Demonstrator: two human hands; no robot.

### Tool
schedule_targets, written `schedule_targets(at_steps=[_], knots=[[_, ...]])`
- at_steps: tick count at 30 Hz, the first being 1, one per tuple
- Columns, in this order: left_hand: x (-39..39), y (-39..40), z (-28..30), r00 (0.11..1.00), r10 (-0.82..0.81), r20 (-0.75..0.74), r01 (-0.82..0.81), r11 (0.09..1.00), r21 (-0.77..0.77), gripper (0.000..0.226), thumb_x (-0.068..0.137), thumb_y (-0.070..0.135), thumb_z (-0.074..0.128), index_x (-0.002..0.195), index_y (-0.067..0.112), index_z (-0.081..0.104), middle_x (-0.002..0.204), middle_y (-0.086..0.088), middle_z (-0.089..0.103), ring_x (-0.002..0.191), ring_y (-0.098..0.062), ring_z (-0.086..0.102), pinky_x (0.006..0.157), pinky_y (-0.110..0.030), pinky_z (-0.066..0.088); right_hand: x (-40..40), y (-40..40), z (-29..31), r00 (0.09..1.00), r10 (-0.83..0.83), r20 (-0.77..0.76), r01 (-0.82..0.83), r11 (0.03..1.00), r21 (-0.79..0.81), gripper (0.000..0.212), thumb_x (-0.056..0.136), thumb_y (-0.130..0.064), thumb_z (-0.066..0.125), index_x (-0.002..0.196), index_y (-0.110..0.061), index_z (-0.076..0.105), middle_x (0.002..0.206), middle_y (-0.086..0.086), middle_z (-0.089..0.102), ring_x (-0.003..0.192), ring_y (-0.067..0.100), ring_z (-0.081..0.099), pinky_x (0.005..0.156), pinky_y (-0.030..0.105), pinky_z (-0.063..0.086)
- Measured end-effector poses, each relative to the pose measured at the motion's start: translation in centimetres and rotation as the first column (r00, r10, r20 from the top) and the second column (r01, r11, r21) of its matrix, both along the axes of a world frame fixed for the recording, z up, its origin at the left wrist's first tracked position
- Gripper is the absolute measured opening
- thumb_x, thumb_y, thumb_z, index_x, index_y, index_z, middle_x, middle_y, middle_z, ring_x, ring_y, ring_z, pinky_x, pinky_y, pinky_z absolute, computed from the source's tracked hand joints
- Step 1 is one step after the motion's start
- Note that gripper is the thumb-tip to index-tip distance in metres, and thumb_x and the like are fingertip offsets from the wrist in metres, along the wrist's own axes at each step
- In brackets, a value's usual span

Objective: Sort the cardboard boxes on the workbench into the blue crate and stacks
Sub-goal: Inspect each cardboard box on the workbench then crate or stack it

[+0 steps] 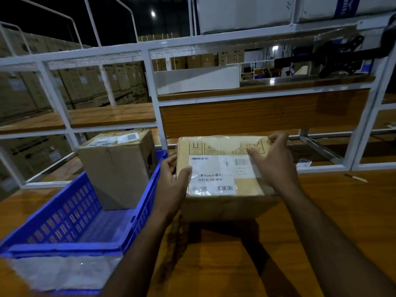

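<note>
Cardboard boxes are showing in two places here, two of them in all. Farthest left, a blue crate [70, 213] of perforated plastic is sitting on the glossy wooden bench [342, 211], its lattice walls pierced with rows of small slots. A tall box [116, 168] of plain brown cardboard is standing upright inside the crate at its far end, with a white label stuck on its top face. A sheet of whitish, crinkled wrapping [64, 273] is lying against the crate's near wall.

Just right of the crate, the left hand [171, 183] is gripping the left edge of a flat box [222, 174], thumb lying on top and fingers curling round the side. This flat box is being held up above the bench, casting a dark shadow beneath it. Its top is covered in shiny clear film over a large white shipping label with several barcodes, and printed handling symbols are running along its far edge. The right hand [276, 161] is holding the box's far right corner, fingers hooking over the far edge, so each grip is closing on the same box.

Farther right, a small knife-like tool [355, 178] is lying on the bench, well apart from the hands.
</note>
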State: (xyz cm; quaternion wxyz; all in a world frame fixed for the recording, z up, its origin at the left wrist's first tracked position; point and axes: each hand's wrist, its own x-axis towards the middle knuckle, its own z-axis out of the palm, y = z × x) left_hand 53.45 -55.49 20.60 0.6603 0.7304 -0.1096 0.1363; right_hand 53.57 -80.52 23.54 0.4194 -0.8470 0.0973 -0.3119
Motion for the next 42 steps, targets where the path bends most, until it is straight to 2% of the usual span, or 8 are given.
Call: schedule_targets(at_steps=[4, 8, 12, 18, 21, 27, 35, 42], knots=[[1.1, 0.6, 1.2, 1.000, -0.002, 0.000, 0.002, 1.000, 0.021, 0.051, 0.086, 0.041, 0.062, 0.134, 0.029, 0.050, 0.128, 0.005, 0.064, 0.111, -0.006, 0.065, 0.083, -0.027, 0.055, 1.8, 0.0, 1.8, 0.991, -0.025, -0.129, -0.004, 0.975, -0.223, 0.043, 0.092, -0.042, 0.067, 0.121, -0.014, 0.054, 0.115, -0.002, 0.054, 0.096, 0.014, 0.052, 0.066, 0.028, 0.045], [2.0, 0.0, 1.0, 0.993, 0.109, -0.036, -0.095, 0.958, 0.272, 0.051, 0.101, 0.033, 0.058, 0.149, 0.023, 0.044, 0.141, 0.001, 0.055, 0.115, -0.007, 0.055, 0.078, -0.017, 0.045, 3.3, 1.6, 1.0, 0.958, 0.008, -0.286, -0.146, 0.874, -0.464, 0.039, 0.095, -0.047, 0.059, 0.108, -0.013, 0.071, 0.113, 0.010, 0.066, 0.097, 0.025, 0.059, 0.074, 0.035, 0.049], [3.1, -0.5, 1.2, 0.907, 0.197, 0.371, -0.361, 0.819, 0.446, 0.046, 0.099, 0.032, 0.063, 0.142, 0.020, 0.055, 0.144, -0.001, 0.056, 0.137, -0.015, 0.044, 0.111, -0.039, 0.042, 2.3, 4.4, 0.4, 0.999, 0.008, -0.047, -0.032, 0.848, -0.529, 0.032, 0.098, -0.043, 0.057, 0.104, -0.019, 0.077, 0.100, 0.000, 0.071, 0.085, 0.012, 0.058, 0.070, 0.027, 0.041], [2.6, -2.1, 0.1, 0.823, 0.046, 0.567, -0.460, 0.639, 0.617, 0.045, 0.104, 0.044, 0.036, 0.121, 0.023, 0.072, 0.120, 0.003, 0.073, 0.121, -0.013, 0.062, 0.108, -0.041, 0.041, 0.9, 6.9, -2.2, 0.981, 0.131, 0.140, -0.030, 0.825, -0.565, 0.042, 0.101, -0.048, 0.044, 0.111, -0.021, 0.074, 0.103, 0.000, 0.075, 0.091, 0.015, 0.068, 0.078, 0.030, 0.052], [2.9, -2.1, -0.3, 0.797, 0.081, 0.598, -0.503, 0.637, 0.584, 0.043, 0.102, 0.041, 0.038, 0.116, 0.022, 0.075, 0.114, 0.003, 0.076, 0.110, -0.013, 0.068, 0.101, -0.037, 0.045, 0.9, 7.0, -3.3, 0.971, 0.125, 0.205, 0.035, 0.771, -0.636, 0.050, 0.100, -0.047, 0.036, 0.108, -0.017, 0.076, 0.106, 0.003, 0.076, 0.098, 0.018, 0.071, 0.089, 0.035, 0.053], [3.6, -2.3, -0.2, 0.774, 0.101, 0.625, -0.519, 0.668, 0.534, 0.039, 0.100, 0.037, 0.044, 0.107, 0.018, 0.078, 0.101, 0.002, 0.078, 0.097, -0.013, 0.072, 0.092, -0.032, 0.049, 1.7, 7.0, -2.6, 0.965, 0.113, 0.239, 0.067, 0.769, -0.636, 0.050, 0.102, -0.044, 0.037, 0.090, -0.016, 0.078, 0.086, 0.001, 0.076, 0.076, 0.016, 0.069, 0.076, 0.032, 0.054], [3.6, -2.2, -0.8, 0.772, 0.093, 0.629, -0.521, 0.659, 0.542, 0.040, 0.101, 0.038, 0.042, 0.112, 0.020, 0.076, 0.107, 0.003, 0.077, 0.103, -0.011, 0.070, 0.096, -0.027, 0.042, 1.6, 6.4, -3.7, 0.961, 0.123, 0.248, 0.091, 0.705, -0.703, 0.045, 0.101, -0.041, 0.038, 0.106, -0.017, 0.075, 0.106, 0.003, 0.076, 0.099, 0.017, 0.070, 0.090, 0.036, 0.050], [3.7, -1.1, -0.3, 0.895, 0.198, 0.400, -0.344, 0.876, 0.337, 0.027, 0.101, 0.020, 0.053, 0.123, 0.020, 0.069, 0.116, 0.006, 0.068, 0.101, 0.000, 0.060, 0.085, -0.025, 0.054, 0.5, 6.1, -6.4, 0.907, 0.114, 0.405, 0.155, 0.804, -0.574, 0.037, 0.103, -0.035, 0.041, 0.117, -0.014, 0.068, 0.118, 0.004, 0.069, 0.114, 0.022, 0.059, 0.100, 0.038, 0.036]])
